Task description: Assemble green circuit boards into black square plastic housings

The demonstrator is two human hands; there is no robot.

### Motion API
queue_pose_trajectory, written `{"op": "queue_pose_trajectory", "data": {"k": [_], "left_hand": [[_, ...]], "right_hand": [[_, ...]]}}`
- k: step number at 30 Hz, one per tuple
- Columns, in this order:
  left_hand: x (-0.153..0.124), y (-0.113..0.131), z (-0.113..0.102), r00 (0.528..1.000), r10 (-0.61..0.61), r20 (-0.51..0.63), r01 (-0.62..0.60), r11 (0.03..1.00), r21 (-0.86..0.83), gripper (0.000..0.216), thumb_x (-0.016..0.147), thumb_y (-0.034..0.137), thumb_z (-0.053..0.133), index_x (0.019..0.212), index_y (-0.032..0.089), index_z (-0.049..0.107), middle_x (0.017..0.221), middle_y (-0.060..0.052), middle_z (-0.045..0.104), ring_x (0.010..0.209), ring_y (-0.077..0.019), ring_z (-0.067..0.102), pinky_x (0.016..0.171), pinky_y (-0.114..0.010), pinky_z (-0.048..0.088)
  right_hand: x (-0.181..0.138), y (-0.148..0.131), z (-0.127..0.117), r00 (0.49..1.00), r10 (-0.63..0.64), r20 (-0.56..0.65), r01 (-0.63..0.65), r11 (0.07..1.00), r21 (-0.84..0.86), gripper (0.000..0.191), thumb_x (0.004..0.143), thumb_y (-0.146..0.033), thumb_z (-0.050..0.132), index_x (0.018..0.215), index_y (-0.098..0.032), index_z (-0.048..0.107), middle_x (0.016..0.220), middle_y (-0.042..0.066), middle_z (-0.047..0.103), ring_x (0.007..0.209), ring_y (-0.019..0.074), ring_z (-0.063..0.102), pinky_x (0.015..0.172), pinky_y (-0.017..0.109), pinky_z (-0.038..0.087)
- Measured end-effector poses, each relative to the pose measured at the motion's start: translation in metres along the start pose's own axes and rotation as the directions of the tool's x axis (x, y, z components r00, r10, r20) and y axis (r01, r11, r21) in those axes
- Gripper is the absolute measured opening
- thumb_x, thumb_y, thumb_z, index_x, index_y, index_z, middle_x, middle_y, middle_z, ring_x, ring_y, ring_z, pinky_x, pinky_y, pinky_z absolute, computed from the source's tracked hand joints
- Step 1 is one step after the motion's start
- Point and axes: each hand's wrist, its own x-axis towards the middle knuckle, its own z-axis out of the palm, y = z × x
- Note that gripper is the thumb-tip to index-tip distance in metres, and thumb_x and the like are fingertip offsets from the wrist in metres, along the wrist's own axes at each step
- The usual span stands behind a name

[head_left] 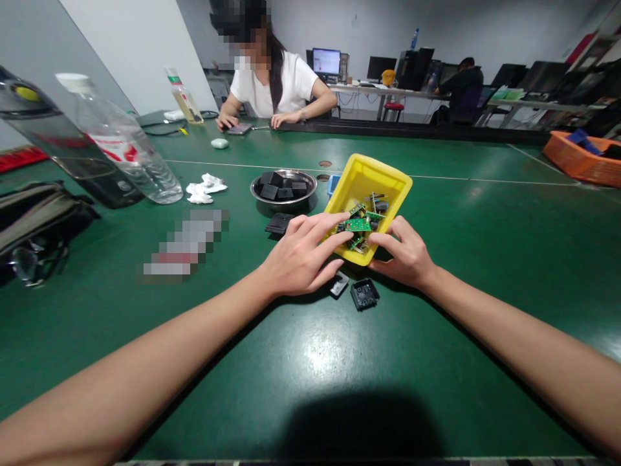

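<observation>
A yellow plastic bin (394, 169) is tipped toward me, with several small green circuit boards (358, 224) gathered in its lower end. My right hand (405, 255) grips the bin's near right edge. Over the opposite side reaches my left hand (305, 255), fingers stretched out and apart, the tips at the boards. Just below the bin lie an open black plastic casing (365, 295) and a small grey cover piece (338, 283). Black flat pieces (279, 224) rest on the table beyond my left hand.
Behind stands a steel bowl (284, 205) with black casings; a blue container (332, 184) is partly hidden by the bin. Crumpled tissue (206, 188) and a water bottle (129, 145) are at left. An orange basket (577, 158) sits far right. Across the table sits a person (286, 81).
</observation>
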Motion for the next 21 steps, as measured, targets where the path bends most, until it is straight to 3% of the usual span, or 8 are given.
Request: {"op": "queue_pose_trajectory", "data": {"k": [7, 21], "left_hand": [[0.0002, 0.0007, -0.0018, 1.0, -0.006, 0.028, 0.007, 0.999, -0.039, 0.038, 0.1, 0.029, 0.052, 0.132, 0.011, 0.058, 0.142, -0.021, 0.063, 0.129, -0.0321, 0.059, 0.105, -0.047, 0.04], [-0.0031, -0.0009, 0.0007, 0.998, -0.035, -0.05, 0.026, 0.984, -0.176, 0.043, 0.094, 0.022, 0.057, 0.135, 0.012, 0.056, 0.143, -0.02, 0.06, 0.131, -0.0324, 0.058, 0.107, -0.049, 0.047]], "right_hand": [[0.0011, -0.0005, -0.0009, 1.0, -0.013, 0.016, 0.013, 0.999, 0.033, 0.016, 0.089, -0.024, 0.071, 0.103, -0.022, 0.064, 0.08, 0.003, 0.053, 0.073, 0.0191, 0.049, 0.065, 0.031, 0.046], [0.001, -0.0009, 0.0, 0.999, -0.024, 0.024, 0.023, 0.999, 0.048, 0.02, 0.089, -0.026, 0.072, 0.105, -0.021, 0.061, 0.082, 0.004, 0.054, 0.076, 0.0197, 0.05, 0.065, 0.031, 0.048]]}}
